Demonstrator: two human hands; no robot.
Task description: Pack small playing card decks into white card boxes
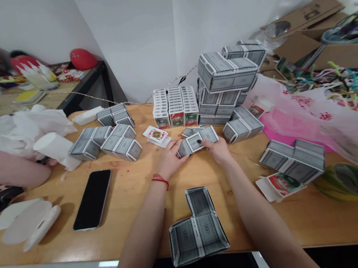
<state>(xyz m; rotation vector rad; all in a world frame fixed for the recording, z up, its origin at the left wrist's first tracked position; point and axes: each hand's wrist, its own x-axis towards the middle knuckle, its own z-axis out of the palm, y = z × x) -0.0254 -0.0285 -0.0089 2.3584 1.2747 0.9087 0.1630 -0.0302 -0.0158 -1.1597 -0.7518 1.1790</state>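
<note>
My left hand [168, 158] and my right hand [218, 149] together grip a fanned bunch of grey-backed playing cards [197, 141] just above the wooden table [134, 192]. A red string circles my left wrist. Face-up cards [156, 135] lie just beyond my left hand. Between my forearms at the near edge sits an L-shaped block built of folded cards [197, 230]. Rows of boxed card decks [175, 106] stand behind the fanned cards.
A black phone [93, 198] lies to the left. Card blocks sit at left [104, 141], stacked high at the back [225, 85] and at right [295, 160]. An opened deck box [278, 185], tape roll [347, 179], pink plastic bag [315, 125], white paper and cardboard crowd the edges.
</note>
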